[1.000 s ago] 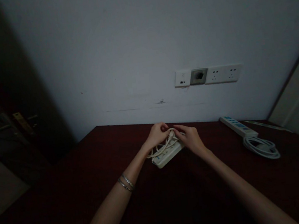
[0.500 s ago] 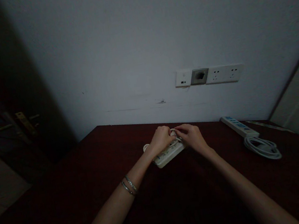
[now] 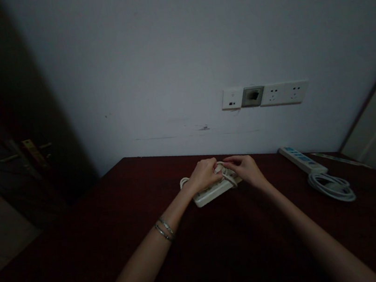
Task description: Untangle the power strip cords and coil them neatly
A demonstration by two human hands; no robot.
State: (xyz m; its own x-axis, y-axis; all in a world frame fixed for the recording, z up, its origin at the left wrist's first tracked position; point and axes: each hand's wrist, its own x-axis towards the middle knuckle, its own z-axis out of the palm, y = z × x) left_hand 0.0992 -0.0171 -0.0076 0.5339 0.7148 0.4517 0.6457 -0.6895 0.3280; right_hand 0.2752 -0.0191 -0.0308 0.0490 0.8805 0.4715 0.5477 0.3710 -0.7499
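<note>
A white power strip [image 3: 211, 196] lies at a slant on the dark red tabletop, partly covered by my left hand [image 3: 206, 174]. Its white cord [image 3: 229, 180] loops over the strip's right end, and another bend of it shows left of my wrist. My left hand is closed on the bunched cord above the strip; its fingertips are partly hidden. From the other side, my right hand [image 3: 247, 169] pinches the cord between thumb and forefinger. A pale rounded piece, perhaps the plug, shows between the hands, too dim to make out.
A second power strip [image 3: 302, 160] with blue markings lies at the back right, its coiled white cord [image 3: 332, 187] in front. Wall sockets [image 3: 282, 94] are mounted above the tabletop [image 3: 147, 199]. A dark door with a brass handle [image 3: 34, 153] stands at left.
My right hand has shifted slightly right, away from the left one, and more of the cord loop shows at the strip's right end. The strip has turned slightly.
</note>
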